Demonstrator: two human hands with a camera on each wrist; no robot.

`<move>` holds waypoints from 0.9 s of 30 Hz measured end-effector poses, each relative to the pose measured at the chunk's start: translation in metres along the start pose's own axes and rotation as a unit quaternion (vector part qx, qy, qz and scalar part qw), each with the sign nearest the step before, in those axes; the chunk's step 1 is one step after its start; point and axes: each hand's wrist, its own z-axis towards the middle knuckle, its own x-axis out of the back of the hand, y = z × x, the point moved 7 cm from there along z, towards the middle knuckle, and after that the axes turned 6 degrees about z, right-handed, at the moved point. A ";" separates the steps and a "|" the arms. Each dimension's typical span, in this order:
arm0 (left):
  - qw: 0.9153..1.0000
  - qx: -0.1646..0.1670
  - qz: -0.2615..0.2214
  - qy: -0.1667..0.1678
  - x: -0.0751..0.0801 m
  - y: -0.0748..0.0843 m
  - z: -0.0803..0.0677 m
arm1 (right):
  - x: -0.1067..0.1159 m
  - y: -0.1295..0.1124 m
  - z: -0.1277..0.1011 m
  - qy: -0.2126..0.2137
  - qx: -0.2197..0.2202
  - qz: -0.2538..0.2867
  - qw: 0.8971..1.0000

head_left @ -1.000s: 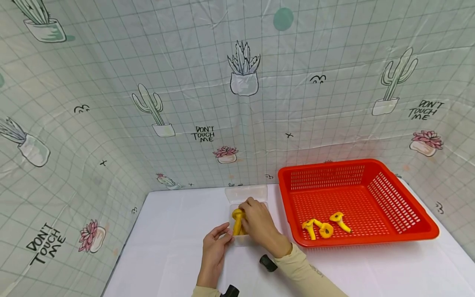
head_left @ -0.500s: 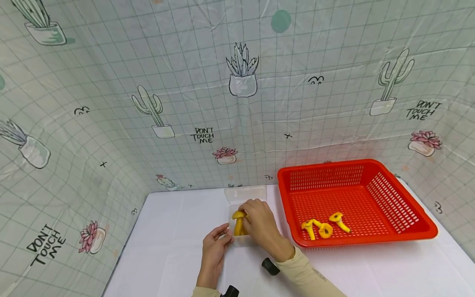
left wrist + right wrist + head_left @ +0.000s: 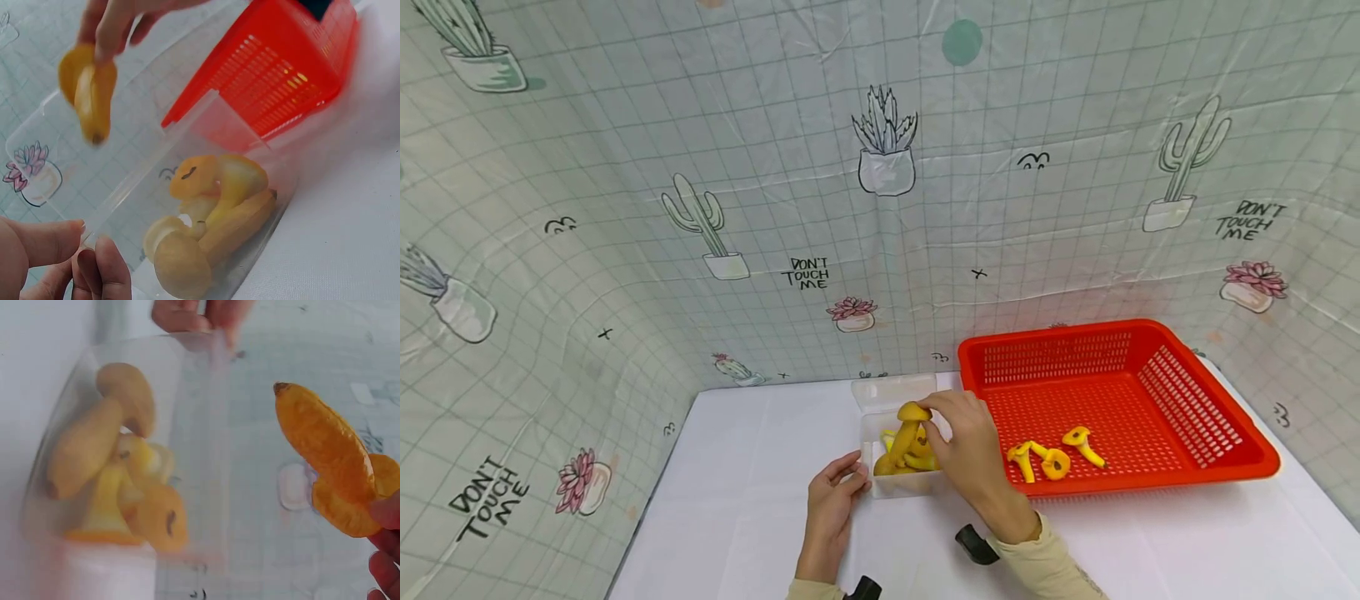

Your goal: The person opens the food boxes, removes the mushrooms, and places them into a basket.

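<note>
In the head view a clear plastic box point(image 3: 904, 485) with its lid point(image 3: 895, 387) folded back stands on the table. Several yellow toy mushrooms point(image 3: 81, 453) lie in it, seen through the wall in both wrist views. My left hand point(image 3: 831, 504) pinches the box's left edge between thumb and fingers, which the left wrist view shows closely. Above the box, my right hand point(image 3: 973, 446) holds one yellow mushroom point(image 3: 325, 456) by its cap, the stem pointing down.
To the right stands a red perforated basket point(image 3: 1232, 417), close to the right hand. Three yellow mushrooms point(image 3: 1056, 464) lie in its near left part. A patterned cloth point(image 3: 820, 192) rises behind the white table point(image 3: 730, 483).
My right hand has lifted a mushroom up out of the box and moved to the right, uncovering the other mushrooms inside. The left hand has stayed at the box's edge.
</note>
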 end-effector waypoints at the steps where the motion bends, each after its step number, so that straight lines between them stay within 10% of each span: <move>1: 1.000 0.000 0.002 -0.001 -0.001 0.000 0.000 | 0.007 0.001 -0.001 0.007 -0.001 -0.002 1.000; 27: 1.000 0.012 0.021 0.004 -0.003 -0.004 0.001 | 0.100 0.039 -0.018 0.056 0.030 -0.053 0.997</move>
